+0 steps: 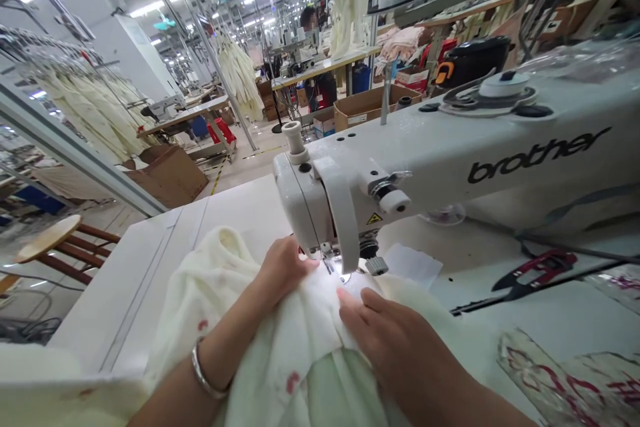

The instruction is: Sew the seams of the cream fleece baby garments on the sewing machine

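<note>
A cream fabric [280, 340] with small red marks is bunched on the white sewing table [165, 240], its edge under the presser foot [333, 263] of a white Brother sewing machine [450, 153]. My left hand [283, 267], a silver bangle on its wrist, rests on the cloth left of the needle with fingers curled onto the fabric. Just before the presser foot, my right hand [385, 330] lies flat on the cloth, fingers stretched toward the needle.
Black and red scissors [530, 273] lie on the table to the right, near patterned strips [565, 373]. A wooden stool [55, 247] stands at left. Cardboard boxes [170, 173], racks of hanging cream garments [90, 107] and another person at a far machine [313, 20] fill the workshop.
</note>
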`<action>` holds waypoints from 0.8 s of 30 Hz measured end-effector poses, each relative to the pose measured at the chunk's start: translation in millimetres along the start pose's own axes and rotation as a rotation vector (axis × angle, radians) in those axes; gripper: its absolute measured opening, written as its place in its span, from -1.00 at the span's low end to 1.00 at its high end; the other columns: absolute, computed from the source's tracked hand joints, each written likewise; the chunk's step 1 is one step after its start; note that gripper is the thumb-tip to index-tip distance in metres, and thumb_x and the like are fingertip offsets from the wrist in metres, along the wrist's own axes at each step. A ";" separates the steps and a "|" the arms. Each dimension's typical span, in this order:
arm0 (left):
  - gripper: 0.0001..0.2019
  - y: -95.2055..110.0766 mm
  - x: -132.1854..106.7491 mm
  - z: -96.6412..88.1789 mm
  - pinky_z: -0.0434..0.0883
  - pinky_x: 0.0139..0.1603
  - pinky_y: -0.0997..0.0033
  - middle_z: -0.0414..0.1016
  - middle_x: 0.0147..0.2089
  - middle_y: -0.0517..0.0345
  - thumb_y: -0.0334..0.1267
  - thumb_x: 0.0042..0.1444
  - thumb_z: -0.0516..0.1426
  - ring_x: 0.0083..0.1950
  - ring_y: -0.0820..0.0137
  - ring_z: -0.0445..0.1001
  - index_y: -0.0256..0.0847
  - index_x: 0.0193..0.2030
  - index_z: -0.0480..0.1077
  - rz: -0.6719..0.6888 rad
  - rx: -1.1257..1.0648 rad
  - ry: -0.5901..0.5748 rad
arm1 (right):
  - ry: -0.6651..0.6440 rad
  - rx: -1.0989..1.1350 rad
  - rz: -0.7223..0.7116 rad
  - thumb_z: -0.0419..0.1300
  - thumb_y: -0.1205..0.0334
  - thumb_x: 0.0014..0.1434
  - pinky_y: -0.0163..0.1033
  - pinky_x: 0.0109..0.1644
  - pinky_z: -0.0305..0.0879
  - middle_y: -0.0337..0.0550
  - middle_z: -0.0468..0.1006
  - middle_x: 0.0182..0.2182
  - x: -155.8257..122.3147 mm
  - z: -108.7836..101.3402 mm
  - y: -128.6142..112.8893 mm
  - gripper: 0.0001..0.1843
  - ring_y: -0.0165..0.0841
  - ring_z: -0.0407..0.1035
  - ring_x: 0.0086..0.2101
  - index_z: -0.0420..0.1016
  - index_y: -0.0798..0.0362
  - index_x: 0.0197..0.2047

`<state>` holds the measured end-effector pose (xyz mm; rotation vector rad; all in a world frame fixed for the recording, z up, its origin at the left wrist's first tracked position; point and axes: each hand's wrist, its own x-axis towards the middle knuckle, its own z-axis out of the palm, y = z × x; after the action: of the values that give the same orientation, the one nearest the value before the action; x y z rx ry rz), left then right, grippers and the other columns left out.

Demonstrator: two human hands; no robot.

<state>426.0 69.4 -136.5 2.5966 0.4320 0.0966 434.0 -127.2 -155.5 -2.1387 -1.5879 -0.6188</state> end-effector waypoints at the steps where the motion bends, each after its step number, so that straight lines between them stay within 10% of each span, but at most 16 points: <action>1: -0.94 -2.9 2.7 -0.2 0.34 -0.23 0.39 0.45 -0.48 0.11 -0.31 -0.14 0.15 -0.32 0.31 0.40 -0.24 -0.53 0.36 -0.002 0.015 0.002 | -0.026 -0.004 -0.002 0.01 0.64 -0.16 -0.27 -0.44 0.36 -0.06 0.52 -0.39 2.5 0.2 0.4 -0.65 -0.28 0.35 -0.42 0.44 0.15 -0.33; 15: -0.89 -16.9 13.6 -6.0 0.34 -0.17 0.43 0.50 -0.40 0.09 -0.36 -0.06 0.07 -0.22 0.31 0.43 -0.25 -0.51 0.40 0.080 0.096 -0.008 | -0.237 -0.024 -0.026 0.10 0.60 -0.09 -0.18 -0.26 0.42 0.18 0.37 0.06 3.5 1.3 -10.3 -0.51 -0.18 0.37 -0.19 0.38 0.36 -0.01; 24: -0.87 -18.2 0.9 -23.9 0.31 -0.16 0.40 0.53 -0.26 0.07 -0.28 0.00 0.06 -0.18 0.28 0.44 -0.20 -0.34 0.42 -0.013 0.178 0.023 | -0.512 -0.185 0.061 0.12 0.59 -0.05 -0.07 -0.08 0.32 -0.16 0.51 -0.42 16.5 -35.7 29.4 -0.74 -0.24 0.39 -0.33 0.47 0.07 -0.36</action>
<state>418.1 95.9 -124.6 2.7688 0.4858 0.0873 462.6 -142.3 -118.5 -2.6255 -1.7581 -0.2086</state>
